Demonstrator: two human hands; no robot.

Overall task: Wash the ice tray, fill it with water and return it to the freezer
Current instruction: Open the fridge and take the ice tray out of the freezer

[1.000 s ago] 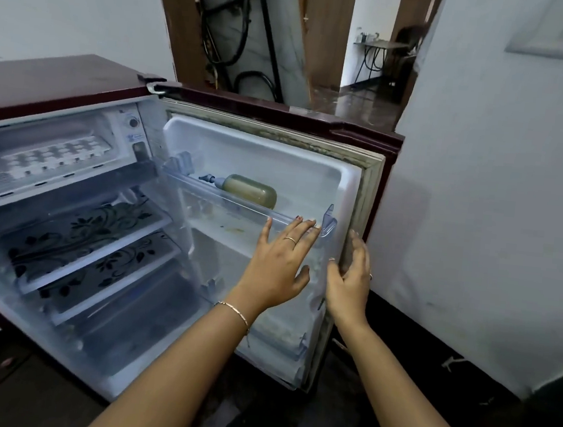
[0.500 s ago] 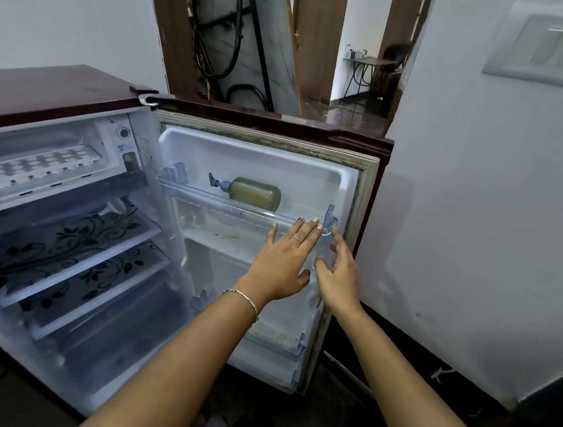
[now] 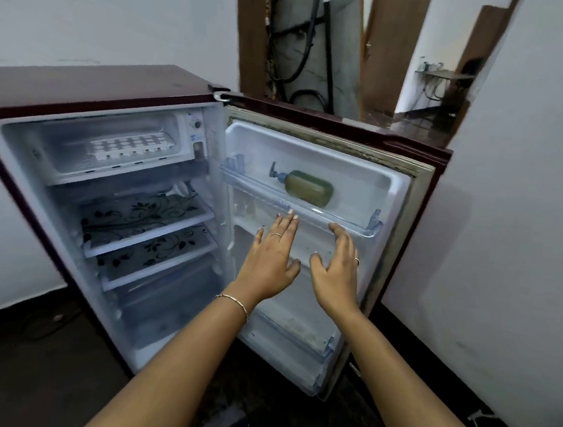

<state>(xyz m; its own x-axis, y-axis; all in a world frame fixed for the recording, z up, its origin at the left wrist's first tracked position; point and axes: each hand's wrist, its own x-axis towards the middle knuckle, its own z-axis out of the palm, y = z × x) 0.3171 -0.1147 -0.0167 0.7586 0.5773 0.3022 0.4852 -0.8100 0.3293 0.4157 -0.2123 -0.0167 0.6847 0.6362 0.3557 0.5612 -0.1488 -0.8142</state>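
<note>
White walls behind; ice tray lies in the freezer; I see left hand, right hand, fingers loosely straight, empty.

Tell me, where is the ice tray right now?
In the head view, the ice tray lies at upper left, inside the freezer compartment at the top of the open fridge, above the flower-patterned shelves and left of the door's green bottle.

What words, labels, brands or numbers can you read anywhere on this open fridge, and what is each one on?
Nothing here can be read.
Small sticker under the thermostat dial inside the fridge: carries print, too blurred to read.
Pump bottle lying on the door shelf: no label shows.
</note>
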